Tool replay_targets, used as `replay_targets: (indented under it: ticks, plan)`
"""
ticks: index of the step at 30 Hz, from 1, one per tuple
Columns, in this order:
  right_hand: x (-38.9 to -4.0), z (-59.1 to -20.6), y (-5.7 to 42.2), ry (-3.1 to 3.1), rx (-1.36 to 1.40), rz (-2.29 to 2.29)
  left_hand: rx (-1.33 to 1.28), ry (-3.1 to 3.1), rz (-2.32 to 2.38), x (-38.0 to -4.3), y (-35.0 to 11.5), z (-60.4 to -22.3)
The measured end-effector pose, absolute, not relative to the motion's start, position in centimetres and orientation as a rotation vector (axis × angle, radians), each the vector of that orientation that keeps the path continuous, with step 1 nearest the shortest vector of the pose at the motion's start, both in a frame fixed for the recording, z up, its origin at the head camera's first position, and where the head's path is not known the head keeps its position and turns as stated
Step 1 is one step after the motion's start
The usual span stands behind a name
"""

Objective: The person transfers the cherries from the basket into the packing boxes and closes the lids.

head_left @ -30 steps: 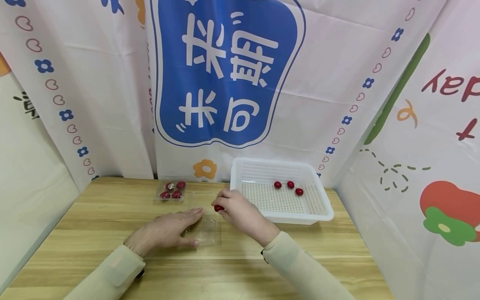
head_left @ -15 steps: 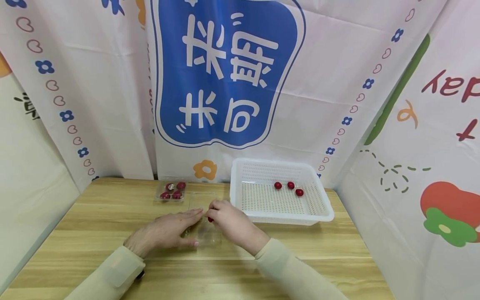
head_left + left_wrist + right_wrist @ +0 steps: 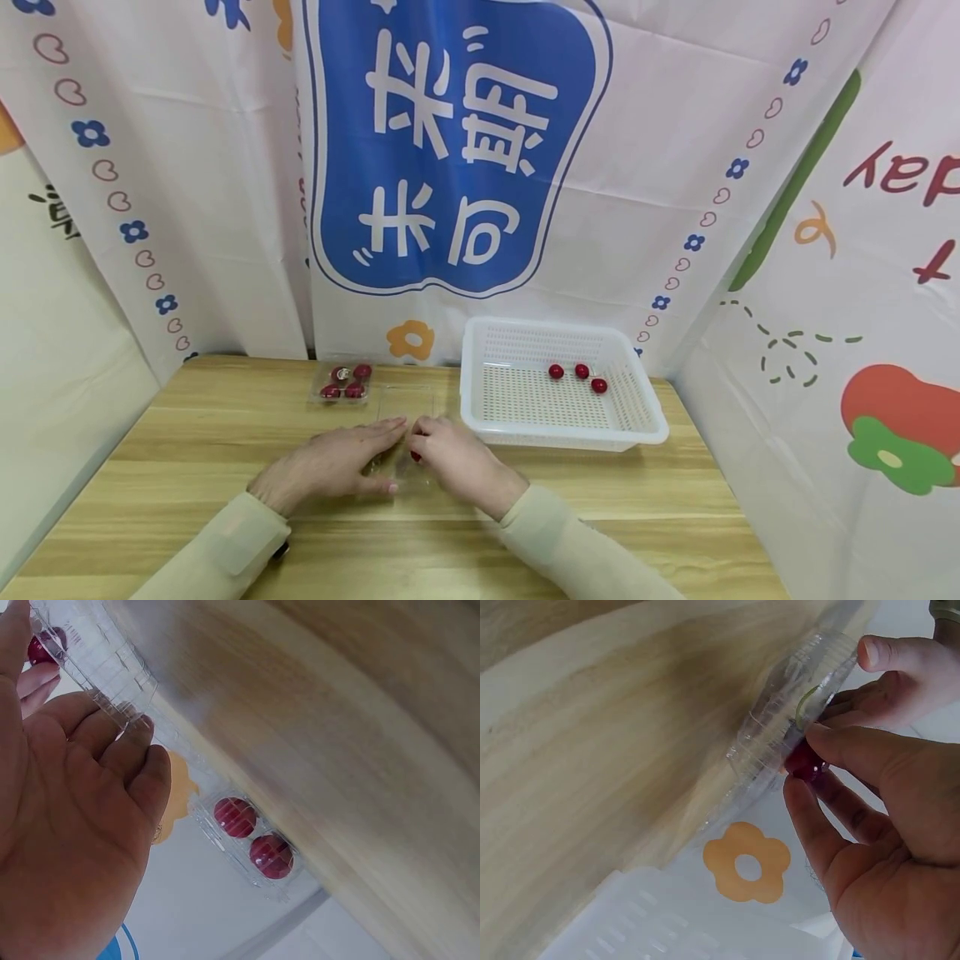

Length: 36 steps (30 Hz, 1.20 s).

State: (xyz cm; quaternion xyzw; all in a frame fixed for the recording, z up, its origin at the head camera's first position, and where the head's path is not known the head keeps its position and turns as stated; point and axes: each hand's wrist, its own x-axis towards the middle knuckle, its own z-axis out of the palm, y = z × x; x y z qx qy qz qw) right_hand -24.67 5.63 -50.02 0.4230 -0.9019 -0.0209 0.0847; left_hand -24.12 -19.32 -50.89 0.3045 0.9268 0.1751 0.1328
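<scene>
An open clear plastic box (image 3: 795, 697) lies on the table between my hands, its flat lid (image 3: 406, 400) folded out toward the back. My left hand (image 3: 330, 460) rests along the box's left side, fingers extended and thumb spread apart at the near corner. In my right hand (image 3: 465, 465) a dark red cherry (image 3: 804, 761) with a green stem (image 3: 803, 705) is pinched between thumb and fingertips. The cherry is right at the box's opening. In the head view, the fingers hide most of it.
A second clear box (image 3: 341, 398), closed over several cherries, stands at the back left of the wooden table (image 3: 390, 554). At the back right, a white perforated basket (image 3: 525, 435) contains three cherries (image 3: 581, 372). A printed curtain (image 3: 675, 100) hangs behind.
My right hand has brought the cherry left and nearer, from beside the lid to over the box. My left hand has stayed in place.
</scene>
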Motion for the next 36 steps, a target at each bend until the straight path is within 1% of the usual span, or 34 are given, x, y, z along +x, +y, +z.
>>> replay_targets:
  ticks: [9, 16, 25, 36]
  plan:
    - [-24.8, -50.8, 5.5, -2.696, 1.284, -0.102, 0.884, 2.684, 0.521, -24.1, -19.4, -50.9]
    - [-24.7, -50.5, 5.5, -2.686, 1.294, -0.092, 0.889, 2.684, 0.53, -24.1, -19.4, -50.9]
    - [-24.3, -47.2, 6.2, -2.719, 1.272, 0.102, 0.876, 2.68, 0.532, -24.1, -19.4, -50.9]
    - [-25.4, -44.1, 8.2, -2.722, 1.199, 0.252, 0.891, 2.694, 0.507, -24.2, -19.3, -51.0]
